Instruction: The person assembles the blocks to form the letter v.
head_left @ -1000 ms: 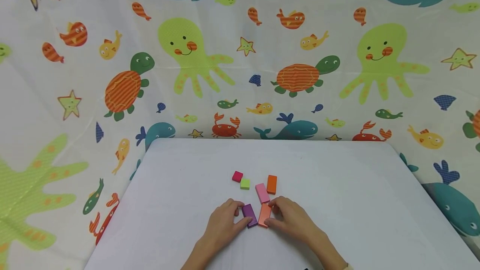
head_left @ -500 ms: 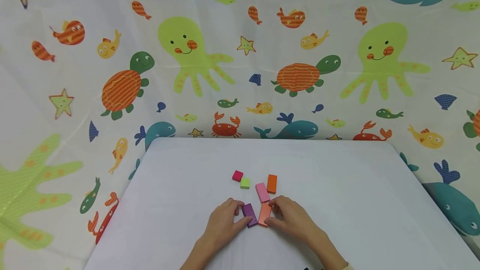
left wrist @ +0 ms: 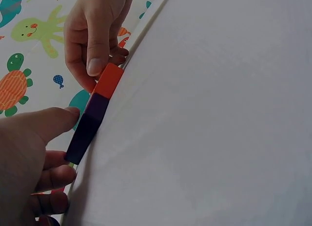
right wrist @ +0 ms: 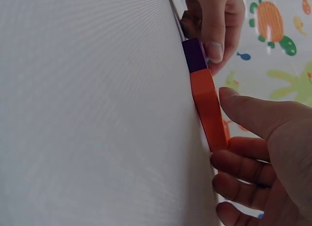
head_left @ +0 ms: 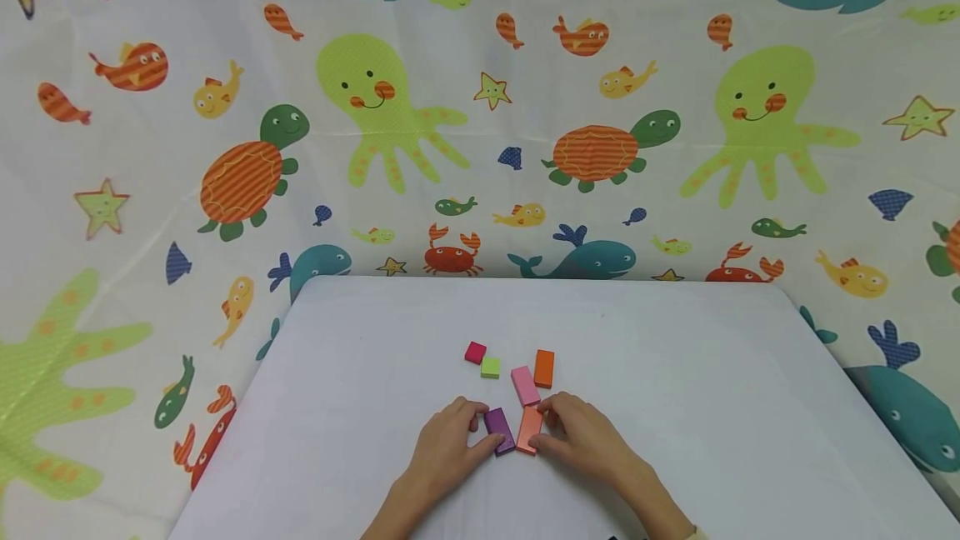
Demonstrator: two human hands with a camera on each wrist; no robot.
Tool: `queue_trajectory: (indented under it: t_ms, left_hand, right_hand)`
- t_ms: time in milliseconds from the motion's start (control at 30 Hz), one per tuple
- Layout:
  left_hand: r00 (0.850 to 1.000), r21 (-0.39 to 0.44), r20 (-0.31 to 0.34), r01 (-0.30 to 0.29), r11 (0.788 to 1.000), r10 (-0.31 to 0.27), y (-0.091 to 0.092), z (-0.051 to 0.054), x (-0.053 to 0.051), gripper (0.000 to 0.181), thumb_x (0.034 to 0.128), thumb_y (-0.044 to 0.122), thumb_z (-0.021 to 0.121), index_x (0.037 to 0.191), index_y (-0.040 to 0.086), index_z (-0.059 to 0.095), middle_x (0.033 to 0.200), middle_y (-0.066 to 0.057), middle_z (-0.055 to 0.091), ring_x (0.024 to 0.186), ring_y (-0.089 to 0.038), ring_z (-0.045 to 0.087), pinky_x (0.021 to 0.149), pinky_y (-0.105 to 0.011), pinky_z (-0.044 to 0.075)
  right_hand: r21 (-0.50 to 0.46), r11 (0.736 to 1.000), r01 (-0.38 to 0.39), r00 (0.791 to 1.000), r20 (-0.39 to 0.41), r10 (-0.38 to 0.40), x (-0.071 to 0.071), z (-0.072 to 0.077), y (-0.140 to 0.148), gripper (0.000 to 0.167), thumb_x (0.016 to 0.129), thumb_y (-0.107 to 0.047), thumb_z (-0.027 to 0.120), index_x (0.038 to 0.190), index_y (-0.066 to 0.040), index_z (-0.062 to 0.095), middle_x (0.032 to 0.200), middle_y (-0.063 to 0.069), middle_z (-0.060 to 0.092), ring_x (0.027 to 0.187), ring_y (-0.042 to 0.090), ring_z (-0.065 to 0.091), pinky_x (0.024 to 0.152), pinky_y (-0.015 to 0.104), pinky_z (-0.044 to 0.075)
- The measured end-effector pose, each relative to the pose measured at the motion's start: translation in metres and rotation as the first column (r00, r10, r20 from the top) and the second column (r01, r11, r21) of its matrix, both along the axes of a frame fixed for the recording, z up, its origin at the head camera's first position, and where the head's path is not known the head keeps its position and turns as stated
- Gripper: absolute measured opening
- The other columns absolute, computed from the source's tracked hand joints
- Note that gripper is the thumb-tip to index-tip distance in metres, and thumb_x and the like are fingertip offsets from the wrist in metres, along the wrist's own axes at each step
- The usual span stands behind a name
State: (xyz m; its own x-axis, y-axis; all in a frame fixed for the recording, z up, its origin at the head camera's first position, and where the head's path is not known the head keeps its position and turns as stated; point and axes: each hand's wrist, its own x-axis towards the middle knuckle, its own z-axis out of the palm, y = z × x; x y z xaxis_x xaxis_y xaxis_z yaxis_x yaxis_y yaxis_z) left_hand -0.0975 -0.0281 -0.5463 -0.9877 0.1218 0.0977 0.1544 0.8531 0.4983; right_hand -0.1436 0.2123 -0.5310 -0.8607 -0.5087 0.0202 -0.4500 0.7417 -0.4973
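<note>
Two oblong blocks lie on the white table between the hands, meeting at their near corners and spreading apart toward the far side. My left hand (head_left: 448, 444) holds the purple block (head_left: 497, 427) between thumb and index finger. On the other side, my right hand (head_left: 588, 442) holds the salmon-orange block (head_left: 528, 427) the same way. Both wrist views show the dark purple block (left wrist: 84, 136) end to end with the orange block (right wrist: 208, 109), thumbs against their sides. Beyond them, a pink block (head_left: 525, 386) lies with its near end by the salmon-orange one.
An orange oblong block (head_left: 543, 368) lies beside the pink one. Farther left are a small green block (head_left: 490, 367) and a small red block (head_left: 475, 352), close together. The white table (head_left: 675, 373) ends at a cloth backdrop (head_left: 480, 40) printed with sea animals.
Hands and blocks hold their places. Only the left part of the backdrop cloth shifts slightly to the left.
</note>
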Motion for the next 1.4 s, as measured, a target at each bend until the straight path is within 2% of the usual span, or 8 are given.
queue_trajectory:
  t_ms: [233,533,767,900,1200,1400]
  left_hand:
    - [1.000,0.014,0.004,-0.006,1.000,0.006,0.000,-0.001,0.000,0.048,0.0864,0.052,0.072,0.119,0.018,0.067,0.082,0.013,0.049,0.070,-0.003,0.042,0.064,-0.020,0.038]
    - [1.000,0.029,-0.010,-0.005,1.000,0.005,0.000,-0.001,0.000,0.049,0.0873,0.052,0.071,0.121,0.017,0.066,0.083,0.013,0.049,0.071,-0.003,0.042,0.065,-0.020,0.038]
    - [1.000,0.095,-0.026,-0.013,0.995,0.015,-0.003,-0.005,-0.004,0.052,0.0907,0.051,0.068,0.126,0.014,0.064,0.086,0.011,0.048,0.070,-0.002,0.042,0.064,-0.018,0.038]
    - [0.999,0.118,-0.041,-0.013,0.993,0.018,-0.006,-0.005,-0.008,0.053,0.0922,0.049,0.067,0.129,0.012,0.062,0.085,0.009,0.048,0.070,-0.001,0.042,0.064,-0.018,0.038]
    - [0.997,0.119,-0.071,-0.018,0.993,0.026,-0.005,0.003,-0.018,0.051,0.0934,0.048,0.066,0.131,0.014,0.063,0.084,0.009,0.048,0.068,-0.002,0.042,0.063,-0.018,0.038]
    - [0.997,0.113,-0.080,-0.007,0.994,0.016,-0.002,0.008,-0.026,0.047,0.0937,0.045,0.066,0.130,0.014,0.063,0.086,0.006,0.050,0.069,-0.003,0.042,0.062,-0.018,0.038]
  right_hand:
    - [-0.009,1.000,0.017,1.000,0.018,-0.017,-0.001,0.002,0.001,0.043,0.086,-0.046,0.075,0.118,-0.019,0.064,0.092,-0.014,0.056,0.081,0.002,0.048,0.073,0.022,0.048]
    - [-0.043,0.998,0.037,0.999,-0.027,-0.038,-0.007,0.003,0.003,0.043,0.087,-0.044,0.075,0.118,-0.016,0.063,0.091,-0.013,0.057,0.078,0.001,0.048,0.070,0.022,0.047]
    - [-0.011,0.995,0.098,0.995,-0.005,-0.098,-0.016,0.007,0.001,0.047,0.086,-0.045,0.076,0.121,-0.017,0.062,0.089,-0.012,0.056,0.078,0.003,0.049,0.068,0.019,0.047]
    - [-0.007,0.994,0.108,0.994,0.007,-0.108,-0.020,0.010,-0.001,0.045,0.087,-0.043,0.075,0.122,-0.019,0.063,0.089,-0.012,0.055,0.078,0.004,0.049,0.067,0.018,0.047]
    - [-0.042,0.997,0.062,0.994,-0.088,-0.066,-0.023,0.009,-0.004,0.031,0.089,-0.035,0.075,0.114,-0.019,0.070,0.086,-0.016,0.053,0.074,0.001,0.046,0.066,0.018,0.045]
    - [-0.073,0.997,0.035,0.987,-0.151,-0.046,-0.027,0.006,-0.006,0.025,0.087,-0.027,0.077,0.109,-0.017,0.071,0.086,-0.013,0.056,0.073,0.000,0.046,0.066,0.018,0.045]
